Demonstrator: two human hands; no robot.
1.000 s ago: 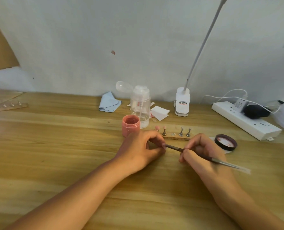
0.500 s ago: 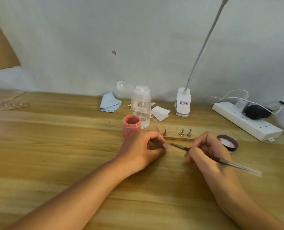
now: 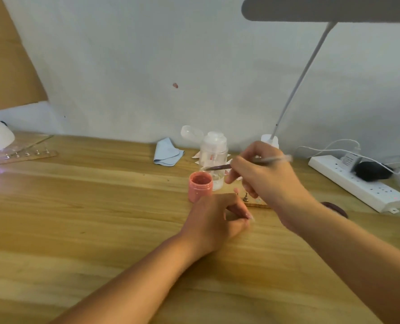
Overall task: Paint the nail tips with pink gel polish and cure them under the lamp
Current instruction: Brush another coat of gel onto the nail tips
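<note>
Both forearms reached in from the near edge over the wooden table (image 3: 77, 206). The left hand (image 3: 215, 218) rested on the tabletop with its fingers curled in. The right hand (image 3: 264, 181) was raised behind it, clear of the surface, fingers closed round a tool. The open pink gel jar (image 3: 200, 187) stood just beyond the left hand's knuckles. The thin brush (image 3: 220, 167) in the right hand lay nearly level, its tip pointing left and hanging just above the jar's mouth, not touching. A small pink nail tip (image 3: 250, 216) was pinched at the left hand's fingertips.
</note>
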